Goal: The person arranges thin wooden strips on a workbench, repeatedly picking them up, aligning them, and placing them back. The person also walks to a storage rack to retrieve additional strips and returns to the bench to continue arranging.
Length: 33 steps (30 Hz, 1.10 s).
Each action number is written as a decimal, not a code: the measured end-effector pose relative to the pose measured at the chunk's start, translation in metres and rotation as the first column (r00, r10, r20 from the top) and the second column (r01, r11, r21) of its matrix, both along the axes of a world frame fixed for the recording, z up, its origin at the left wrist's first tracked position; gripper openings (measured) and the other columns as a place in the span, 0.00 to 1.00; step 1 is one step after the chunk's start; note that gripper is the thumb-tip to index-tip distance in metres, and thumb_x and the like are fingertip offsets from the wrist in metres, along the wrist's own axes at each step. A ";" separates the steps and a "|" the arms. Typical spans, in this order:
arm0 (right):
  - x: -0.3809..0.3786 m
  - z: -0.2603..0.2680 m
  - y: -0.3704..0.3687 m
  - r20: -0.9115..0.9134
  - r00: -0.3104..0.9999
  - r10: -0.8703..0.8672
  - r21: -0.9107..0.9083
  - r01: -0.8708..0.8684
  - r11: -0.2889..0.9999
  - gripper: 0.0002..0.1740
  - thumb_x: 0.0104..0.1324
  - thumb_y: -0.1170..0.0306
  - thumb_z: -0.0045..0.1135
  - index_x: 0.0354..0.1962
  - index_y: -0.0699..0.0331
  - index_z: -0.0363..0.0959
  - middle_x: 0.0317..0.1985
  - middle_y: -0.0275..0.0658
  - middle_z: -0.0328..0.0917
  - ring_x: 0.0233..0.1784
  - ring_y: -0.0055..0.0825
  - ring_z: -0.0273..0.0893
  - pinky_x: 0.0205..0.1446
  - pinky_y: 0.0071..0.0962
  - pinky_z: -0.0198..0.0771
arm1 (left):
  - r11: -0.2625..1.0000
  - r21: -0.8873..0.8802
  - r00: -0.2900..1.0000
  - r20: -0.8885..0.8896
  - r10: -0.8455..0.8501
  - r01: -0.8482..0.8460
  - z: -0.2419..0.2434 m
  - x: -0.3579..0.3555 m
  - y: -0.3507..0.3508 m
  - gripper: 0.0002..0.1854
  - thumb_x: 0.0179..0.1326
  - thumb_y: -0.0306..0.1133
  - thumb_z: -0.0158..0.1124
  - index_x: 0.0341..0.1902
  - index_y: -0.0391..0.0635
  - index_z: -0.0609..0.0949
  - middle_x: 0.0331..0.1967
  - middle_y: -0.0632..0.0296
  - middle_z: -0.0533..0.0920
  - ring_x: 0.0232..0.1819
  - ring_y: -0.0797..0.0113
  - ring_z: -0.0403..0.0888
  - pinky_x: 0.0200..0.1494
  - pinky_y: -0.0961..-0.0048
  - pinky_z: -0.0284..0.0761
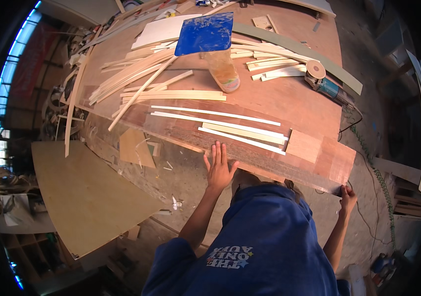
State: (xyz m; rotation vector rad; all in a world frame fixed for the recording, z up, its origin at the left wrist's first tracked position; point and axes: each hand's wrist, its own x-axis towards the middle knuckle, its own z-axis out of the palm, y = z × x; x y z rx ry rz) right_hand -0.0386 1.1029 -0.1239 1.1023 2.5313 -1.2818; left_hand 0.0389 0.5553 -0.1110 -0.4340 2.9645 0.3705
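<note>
My left hand [220, 166] lies with spread fingers on the near edge of a long dark strip [247, 155] along the wooden board. At the strip's right end, my right hand [348, 195] pinches the corner between thumb and fingers. Beyond my left hand lie a white-edged strip [240, 140], a pale wooden strip [243, 133] and further white-edged strips [214, 115]. A rectangular wooden piece [304, 145] rests at their right ends.
A plastic bottle [223, 72] lies beside a blue sheet [206, 33]. Wood strips [136, 74] are piled at the back left. An angle grinder [328, 88] lies at the right with its cord. A large plywood panel [88, 196] stands low at the left.
</note>
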 end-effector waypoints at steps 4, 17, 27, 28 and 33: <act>0.001 0.011 -0.008 -0.002 1.000 -0.017 0.014 0.017 1.000 0.20 0.64 0.60 0.71 0.45 0.69 0.86 0.30 0.34 0.83 0.25 0.18 0.70 0.27 0.23 0.63 | 1.000 -0.003 0.999 -0.032 -0.011 0.011 -0.002 0.001 -0.001 0.48 0.76 0.63 0.47 0.85 0.42 0.48 0.86 0.49 0.41 0.87 0.50 0.37 0.80 0.31 0.30; -0.002 0.085 -0.163 -0.306 0.631 0.713 0.493 -0.537 0.685 0.28 0.71 0.67 0.63 0.65 0.66 0.69 0.59 0.53 0.76 0.63 0.53 0.72 0.68 0.47 0.66 | 0.995 0.063 0.994 -0.087 -0.068 0.074 0.023 -0.006 -0.018 0.44 0.76 0.60 0.50 0.83 0.42 0.55 0.84 0.44 0.50 0.74 0.45 0.71 0.80 0.34 0.41; -0.014 0.052 -0.350 0.052 0.059 0.997 0.522 -0.852 0.023 0.37 0.72 0.56 0.60 0.73 0.62 0.64 0.61 0.48 0.71 0.67 0.47 0.66 0.70 0.50 0.60 | 0.996 0.037 0.994 -0.079 -0.081 0.084 0.020 -0.001 -0.031 0.40 0.76 0.57 0.52 0.81 0.45 0.61 0.82 0.50 0.58 0.81 0.48 0.56 0.81 0.36 0.43; -0.013 0.047 -0.352 0.058 0.064 0.996 0.543 -0.839 0.022 0.36 0.71 0.57 0.60 0.72 0.62 0.66 0.60 0.48 0.71 0.66 0.47 0.66 0.70 0.50 0.60 | 0.995 0.040 0.992 -0.087 -0.087 0.090 0.018 0.000 -0.033 0.39 0.76 0.56 0.52 0.81 0.46 0.61 0.82 0.51 0.58 0.81 0.47 0.57 0.80 0.36 0.44; -0.010 0.045 -0.358 0.020 0.095 0.995 0.564 -0.823 0.067 0.31 0.69 0.60 0.62 0.68 0.61 0.72 0.60 0.44 0.72 0.63 0.47 0.68 0.67 0.51 0.63 | 0.984 0.068 0.972 -0.178 -0.150 0.164 0.004 -0.007 -0.063 0.37 0.76 0.53 0.53 0.82 0.51 0.61 0.83 0.52 0.56 0.83 0.47 0.53 0.80 0.35 0.46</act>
